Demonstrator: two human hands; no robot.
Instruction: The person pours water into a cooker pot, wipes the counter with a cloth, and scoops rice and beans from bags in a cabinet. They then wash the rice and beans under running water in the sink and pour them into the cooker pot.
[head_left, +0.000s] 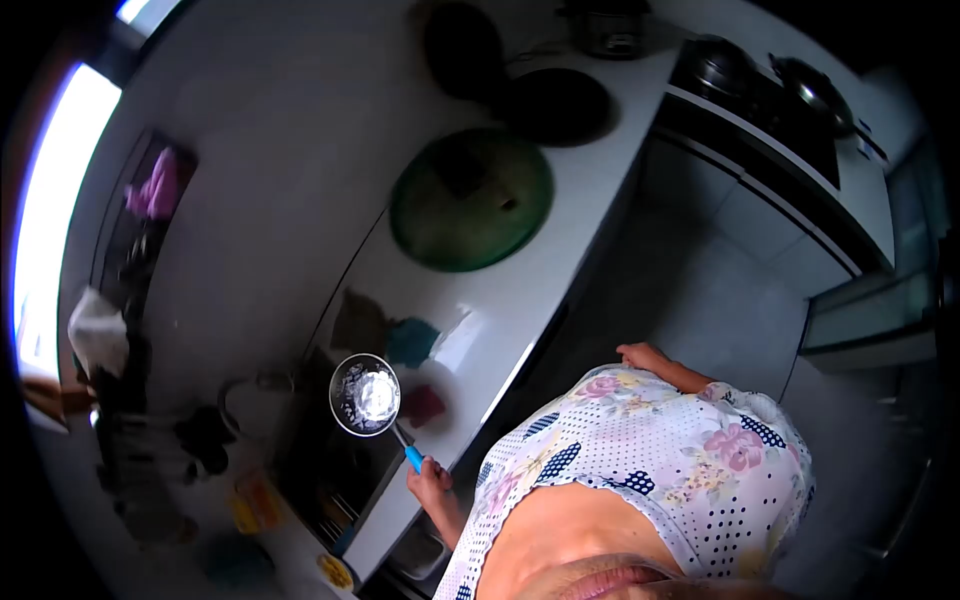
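Observation:
My left hand (433, 480) is closed around the blue handle of a round strainer (365, 396). The strainer's bowl is held out over the sink edge of the counter, and a bright white glare or patch shows inside it. On the counter behind the strainer lie a teal cloth (411, 342), a brown cloth (358, 322) and a dark red cloth (424, 404). My right hand (643, 357) is beside my body, over the floor, away from the counter. Its fingers look curled, and nothing shows in them.
A round green-rimmed board (471, 200) lies on the counter (590, 190). Two dark round pans or lids (556, 107) are beyond it. The sink (300, 450) and a faucet (272, 381) are at left. Pots (722, 66) stand on the stove at far right.

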